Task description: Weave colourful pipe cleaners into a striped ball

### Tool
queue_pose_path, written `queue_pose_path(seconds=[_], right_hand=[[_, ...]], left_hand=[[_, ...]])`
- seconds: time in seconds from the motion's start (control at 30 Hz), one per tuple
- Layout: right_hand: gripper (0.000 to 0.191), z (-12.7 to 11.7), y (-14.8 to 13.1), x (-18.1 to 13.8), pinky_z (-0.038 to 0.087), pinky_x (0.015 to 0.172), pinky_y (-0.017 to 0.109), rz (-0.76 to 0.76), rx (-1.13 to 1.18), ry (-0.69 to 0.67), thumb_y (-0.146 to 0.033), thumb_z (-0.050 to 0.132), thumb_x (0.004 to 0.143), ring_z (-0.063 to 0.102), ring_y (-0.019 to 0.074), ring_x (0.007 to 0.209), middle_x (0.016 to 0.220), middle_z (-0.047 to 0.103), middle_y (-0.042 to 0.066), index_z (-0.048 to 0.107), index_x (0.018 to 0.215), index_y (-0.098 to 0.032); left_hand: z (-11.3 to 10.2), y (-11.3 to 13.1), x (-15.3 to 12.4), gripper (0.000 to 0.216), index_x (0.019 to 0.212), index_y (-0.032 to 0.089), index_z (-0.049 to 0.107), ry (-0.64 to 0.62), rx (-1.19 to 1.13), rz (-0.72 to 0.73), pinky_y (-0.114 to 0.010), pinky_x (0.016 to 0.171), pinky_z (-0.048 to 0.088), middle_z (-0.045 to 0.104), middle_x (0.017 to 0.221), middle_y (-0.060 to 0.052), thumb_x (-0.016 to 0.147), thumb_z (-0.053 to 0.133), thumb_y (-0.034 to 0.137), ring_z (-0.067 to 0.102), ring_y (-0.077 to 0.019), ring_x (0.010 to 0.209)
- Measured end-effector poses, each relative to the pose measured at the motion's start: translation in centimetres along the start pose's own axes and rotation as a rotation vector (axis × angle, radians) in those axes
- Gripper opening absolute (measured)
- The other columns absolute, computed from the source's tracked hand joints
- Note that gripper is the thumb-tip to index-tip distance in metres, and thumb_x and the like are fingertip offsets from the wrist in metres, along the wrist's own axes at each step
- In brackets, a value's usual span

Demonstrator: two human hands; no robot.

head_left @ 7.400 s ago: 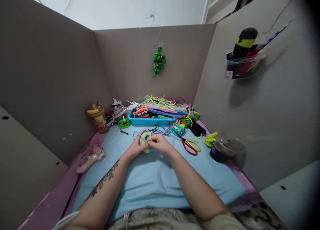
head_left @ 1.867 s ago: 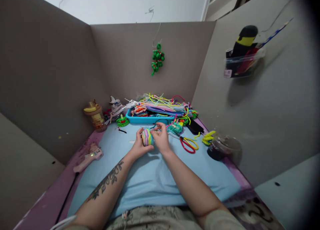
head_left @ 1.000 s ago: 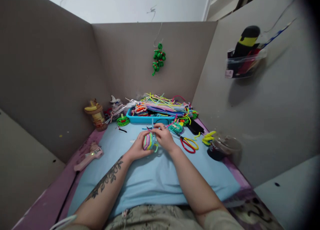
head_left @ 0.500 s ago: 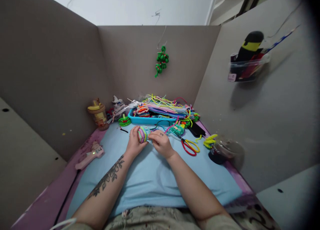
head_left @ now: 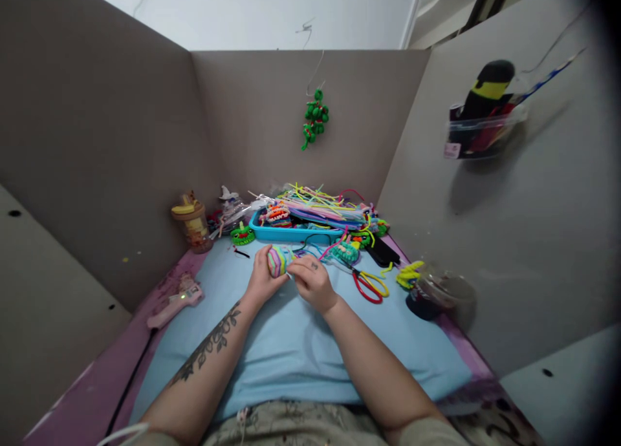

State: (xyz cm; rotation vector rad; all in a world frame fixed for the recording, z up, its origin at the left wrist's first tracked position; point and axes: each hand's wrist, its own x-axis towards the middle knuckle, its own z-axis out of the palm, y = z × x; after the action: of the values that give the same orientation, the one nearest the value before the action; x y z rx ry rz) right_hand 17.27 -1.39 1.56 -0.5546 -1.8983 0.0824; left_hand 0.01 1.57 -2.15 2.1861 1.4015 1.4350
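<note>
My left hand is wrapped around a pastel-striped pipe cleaner piece, rounded and banded in pink, yellow, green and purple. At its right side, my right hand has thumb and fingers pinched together on a thin pale strand, perhaps a pipe cleaner end. The fingertips cover much of that strand. Both hands are over the blue cloth. Scissors with red and yellow handles lie right of my right hand, beside a teal fuzzy piece.
Behind my hands stands a blue tray heaped with pipe cleaners. A pink glue gun and a cup are at left. On the right are a black phone-like object and a dark tub. Grey panels enclose three sides.
My right hand has dipped slightly, its pinched fingers shifting a little at the striped piece's right edge. My left hand keeps its hold. The whole view has shifted slightly.
</note>
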Motion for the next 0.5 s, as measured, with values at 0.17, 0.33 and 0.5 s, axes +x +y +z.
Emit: queue_pose_path(seconds=[0.17,0.33,0.5], right_hand=[[0.025,0.2,0.5,0.5,0.049,0.075,0.035,0.18,0.024,0.099,-0.009,0.044,0.079,0.06,0.0177,0.082,0.081,0.066,0.004,0.064,0.086,-0.022],[0.015,1.0,1.4,0.7,0.047,0.063,0.027,0.552,0.169,0.178,-0.02,0.051,0.078,0.058,0.0148,0.069,0.08,0.064,0.003,0.06,0.09,-0.02],[0.014,1.8,2.3,0.7,0.045,0.057,0.025,0.737,0.223,0.185,-0.024,0.055,0.072,0.054,0.0134,0.061,0.07,0.058,-0.001,0.054,0.085,-0.02]], left_hand=[[-0.2,0.2,-0.1,0.081,0.133,0.02,0.027,-0.055,0.009,0.12,-0.048,0.105,0.034,0.037,0.131,-0.014,0.065,0.071,0.029,0.037,-0.0297,0.125],[-0.3,1.0,-0.2,0.081,0.134,0.022,0.027,-0.092,0.046,0.2,-0.05,0.104,0.034,0.033,0.135,-0.015,0.066,0.071,0.025,0.037,-0.0301,0.127],[-0.2,1.2,0.0,0.081,0.133,0.024,0.029,-0.105,0.122,0.238,-0.052,0.104,0.035,0.033,0.136,-0.014,0.065,0.071,0.019,0.037,-0.0313,0.126]])
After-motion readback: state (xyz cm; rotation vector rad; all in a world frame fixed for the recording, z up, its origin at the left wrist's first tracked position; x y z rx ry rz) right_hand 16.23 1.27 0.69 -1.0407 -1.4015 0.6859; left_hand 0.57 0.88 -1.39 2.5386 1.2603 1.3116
